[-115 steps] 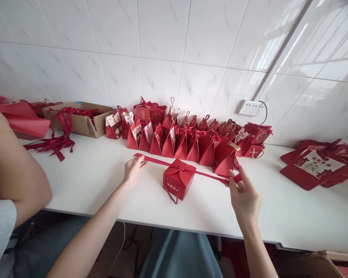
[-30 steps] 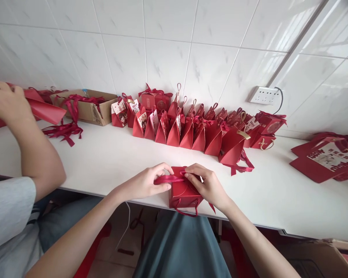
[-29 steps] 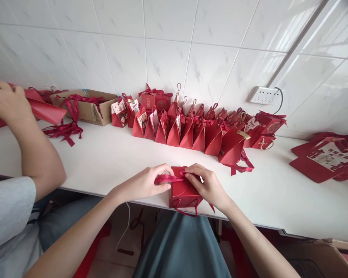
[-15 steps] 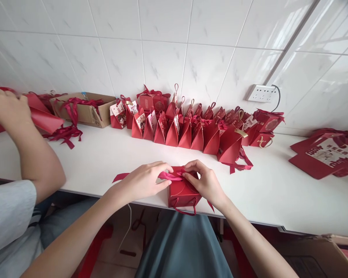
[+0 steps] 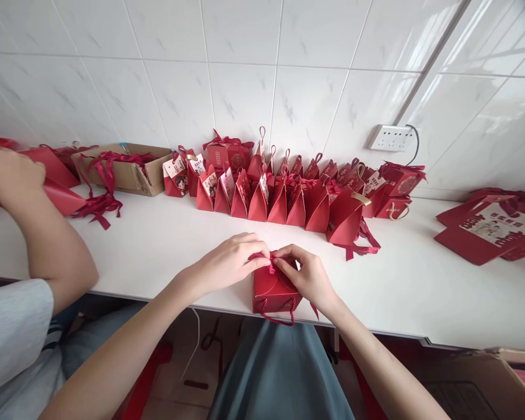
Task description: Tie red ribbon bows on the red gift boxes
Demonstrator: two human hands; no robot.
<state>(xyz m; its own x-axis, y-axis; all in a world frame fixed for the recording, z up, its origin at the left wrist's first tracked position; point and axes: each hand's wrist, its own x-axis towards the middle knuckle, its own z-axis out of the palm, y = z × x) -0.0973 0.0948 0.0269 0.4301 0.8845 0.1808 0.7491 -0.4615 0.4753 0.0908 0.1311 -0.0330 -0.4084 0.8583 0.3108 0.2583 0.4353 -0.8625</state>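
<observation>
A small red gift box [image 5: 275, 290] rests at the table's front edge, its twisted cord handle [image 5: 280, 319] hanging over the near side. Across its top runs a red ribbon [image 5: 272, 269], gathered into a small knot or loop. My left hand [image 5: 233, 261] pinches the ribbon from the left, thumb and forefinger together. From the other side my right hand [image 5: 308, 274] pinches it too, its fingertips close to the left ones. One ribbon end [image 5: 315, 310] dangles right of the box. My fingers partly hide the knot.
Rows of red gift boxes [image 5: 277, 201] stand along the tiled wall. Left of them is a cardboard box [image 5: 151, 184] with red ribbons. A co-worker's arm [image 5: 56, 233] is at the far left. Red gift bags [image 5: 468, 233] lie right, below a power strip [image 5: 392, 138].
My left hand has moved slightly up and right, closing on the ribbon beside my right hand. The ribbon is drawn together into a small knot. The co-worker's hand has shifted slightly.
</observation>
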